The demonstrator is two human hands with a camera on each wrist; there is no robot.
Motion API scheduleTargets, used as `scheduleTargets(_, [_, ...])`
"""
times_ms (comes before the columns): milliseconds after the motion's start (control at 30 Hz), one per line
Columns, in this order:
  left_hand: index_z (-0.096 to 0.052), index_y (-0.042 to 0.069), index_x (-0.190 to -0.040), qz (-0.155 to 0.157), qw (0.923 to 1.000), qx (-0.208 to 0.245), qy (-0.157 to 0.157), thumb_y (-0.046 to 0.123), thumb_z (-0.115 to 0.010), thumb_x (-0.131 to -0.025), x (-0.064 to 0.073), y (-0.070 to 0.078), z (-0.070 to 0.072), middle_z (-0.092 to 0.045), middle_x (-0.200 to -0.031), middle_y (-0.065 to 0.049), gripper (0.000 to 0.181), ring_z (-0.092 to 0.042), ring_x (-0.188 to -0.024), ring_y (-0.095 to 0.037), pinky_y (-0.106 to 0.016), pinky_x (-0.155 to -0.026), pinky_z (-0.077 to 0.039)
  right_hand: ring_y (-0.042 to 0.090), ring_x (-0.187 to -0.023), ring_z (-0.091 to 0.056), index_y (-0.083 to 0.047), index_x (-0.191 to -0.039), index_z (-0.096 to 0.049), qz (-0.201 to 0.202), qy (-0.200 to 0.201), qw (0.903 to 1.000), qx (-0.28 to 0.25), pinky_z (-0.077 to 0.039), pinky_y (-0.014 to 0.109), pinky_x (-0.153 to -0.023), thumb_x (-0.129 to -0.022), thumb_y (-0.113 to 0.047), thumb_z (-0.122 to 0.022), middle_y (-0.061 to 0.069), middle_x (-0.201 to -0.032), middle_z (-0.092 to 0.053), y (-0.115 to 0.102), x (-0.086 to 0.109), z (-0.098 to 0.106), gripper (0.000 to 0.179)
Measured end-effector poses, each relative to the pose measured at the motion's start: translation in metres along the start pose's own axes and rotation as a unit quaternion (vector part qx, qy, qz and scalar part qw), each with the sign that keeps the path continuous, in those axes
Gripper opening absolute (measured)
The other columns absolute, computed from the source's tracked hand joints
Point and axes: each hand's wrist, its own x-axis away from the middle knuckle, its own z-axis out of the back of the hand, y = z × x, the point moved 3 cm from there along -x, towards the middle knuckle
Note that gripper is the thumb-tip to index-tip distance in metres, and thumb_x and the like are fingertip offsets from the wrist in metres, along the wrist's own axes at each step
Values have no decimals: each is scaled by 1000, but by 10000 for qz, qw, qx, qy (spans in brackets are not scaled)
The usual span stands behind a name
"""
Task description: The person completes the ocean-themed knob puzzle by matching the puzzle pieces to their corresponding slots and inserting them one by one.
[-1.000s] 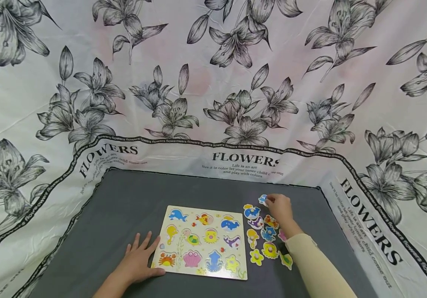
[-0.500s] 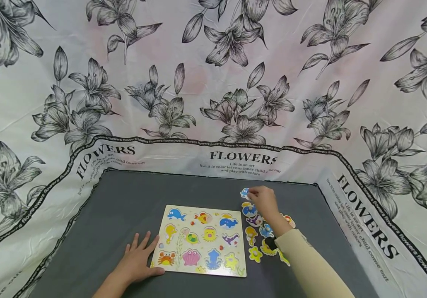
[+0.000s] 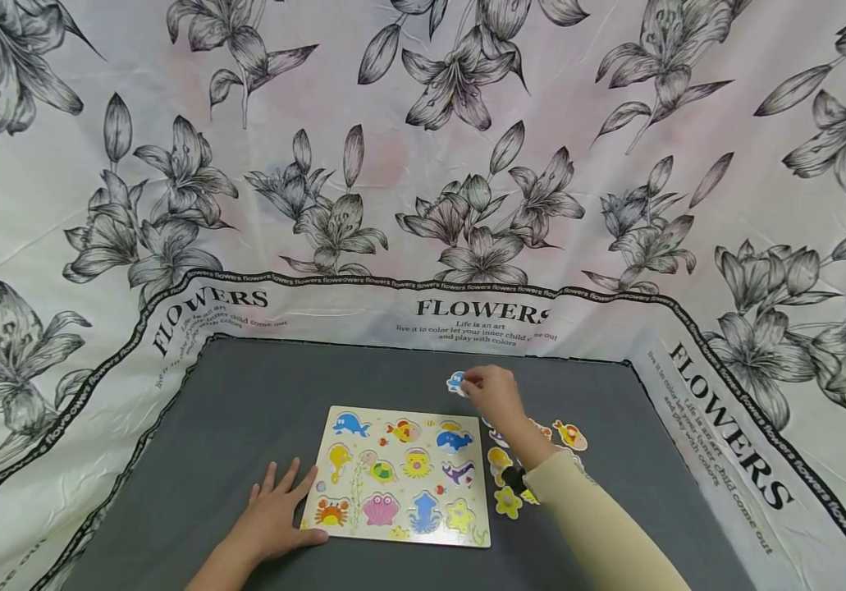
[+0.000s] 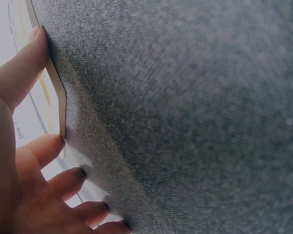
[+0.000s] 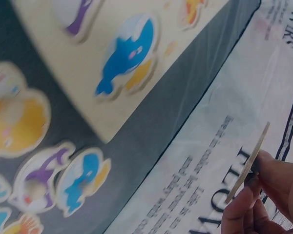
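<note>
My right hand [image 3: 498, 396] pinches a blue-and-white sea-animal puzzle piece [image 3: 455, 382] above the dark table, beyond the board's upper right corner. In the right wrist view this piece [image 5: 247, 165] is seen edge-on between thumb and fingers. The pale puzzle board [image 3: 366, 533] lies flat, with pictures of a whale, fish, crab, turtle and other sea animals. My left hand [image 3: 271, 513] rests at its left edge, fingers spread. In the left wrist view, the thumb and index finger of the left hand [image 4: 34, 190] touch the board's edge [image 4: 62, 109].
Loose puzzle pieces lie right of the board, among them a yellow starfish piece [image 3: 507, 502] and a red-yellow fish piece [image 3: 570, 436]; my right forearm covers others. A whale piece [image 5: 81, 183] overlaps a purple piece [image 5: 39, 178]. A flower-printed cloth [image 3: 349, 312] borders the table.
My right hand has carried the blue-and-white puzzle piece leftward, from above the loose pieces to beyond the board's upper right corner. My left hand stays at the board's edge.
</note>
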Motion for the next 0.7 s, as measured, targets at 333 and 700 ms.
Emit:
scheduleTargets(333, [-40,14,-156,10,9999,94,-56,70,-81,-65,0,1,1,-26,-163,-26,114,-8,-147,-62,-81,-108,-16,15,-75,-66,-6,-98,-79,362,-275,9988,-168,-56,32,-67,-93,-15,-74,5,-88,-74,-34,-2,-21,11])
scheduleTargets(700, [-41,14,-156,-65,9999,104,69,69,-82,-65,1,2,2,-27,-162,-27,114,-9,-147,-61,-80,-108,-18,14,-78,-66,-7,-99,-79,592,-525,9967,-188,-57,31,-69,-93,-13,-73,4,-91,-75,-63,-2,-46,10])
